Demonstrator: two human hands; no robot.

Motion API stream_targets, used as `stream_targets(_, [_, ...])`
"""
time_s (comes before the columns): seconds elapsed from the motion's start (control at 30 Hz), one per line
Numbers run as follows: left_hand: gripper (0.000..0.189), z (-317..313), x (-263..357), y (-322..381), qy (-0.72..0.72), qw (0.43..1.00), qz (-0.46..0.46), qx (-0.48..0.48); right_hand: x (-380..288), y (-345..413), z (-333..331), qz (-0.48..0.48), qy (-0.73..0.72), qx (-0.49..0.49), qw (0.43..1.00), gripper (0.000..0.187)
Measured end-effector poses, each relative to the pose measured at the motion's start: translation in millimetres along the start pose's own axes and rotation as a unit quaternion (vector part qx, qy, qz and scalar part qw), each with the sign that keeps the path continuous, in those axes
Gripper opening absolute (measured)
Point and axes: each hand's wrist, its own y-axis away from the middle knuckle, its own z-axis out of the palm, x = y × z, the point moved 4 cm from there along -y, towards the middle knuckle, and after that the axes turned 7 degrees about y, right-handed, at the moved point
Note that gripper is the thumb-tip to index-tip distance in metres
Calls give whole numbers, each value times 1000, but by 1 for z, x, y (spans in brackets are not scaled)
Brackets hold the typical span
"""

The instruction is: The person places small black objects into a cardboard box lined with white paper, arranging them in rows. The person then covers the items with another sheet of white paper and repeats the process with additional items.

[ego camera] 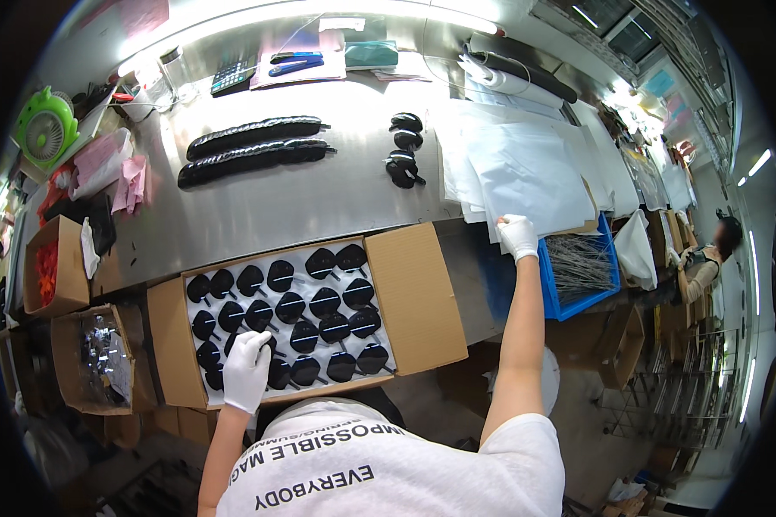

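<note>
My gloved left hand (246, 371) is over the lower left part of an open cardboard box (417, 300). Its bent fingertips meet a black lens-shaped piece; whether they grip it is hidden. Rows of similar glossy black pieces, such as this one (290, 307), lie on a white liner (381, 349) in the box, many showing a short stem. To the right, my gloved right hand (518, 238) pinches the near edge of the white sheets (530, 174) stacked on the metal table (355, 200).
Two long rows of black pieces (255, 155) and a smaller group (404, 152) lie on the table. Beside my right hand stands a blue crate (579, 265) of thin stems. Cardboard boxes (97, 362) stand at left, near a green fan (45, 129). Another person (705, 262) works far right.
</note>
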Motion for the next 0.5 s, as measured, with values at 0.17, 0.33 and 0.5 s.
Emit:
stream_targets(0.17, [19, -1, 6, 5, -1, 1000, 4, 13, 16, -28, 12, -56, -50, -43, 996, 28])
stream_targets(0.33, [20, -5, 11, 9, 18, 1000, 14, 21, 54, -50, -15, 73, -331, 66, 938, 21])
stream_targets(0.5, [24, 5, -6, 7, 211, 967, -129, -58, -96, 39, -65, -278, -279, -210, 895, 18])
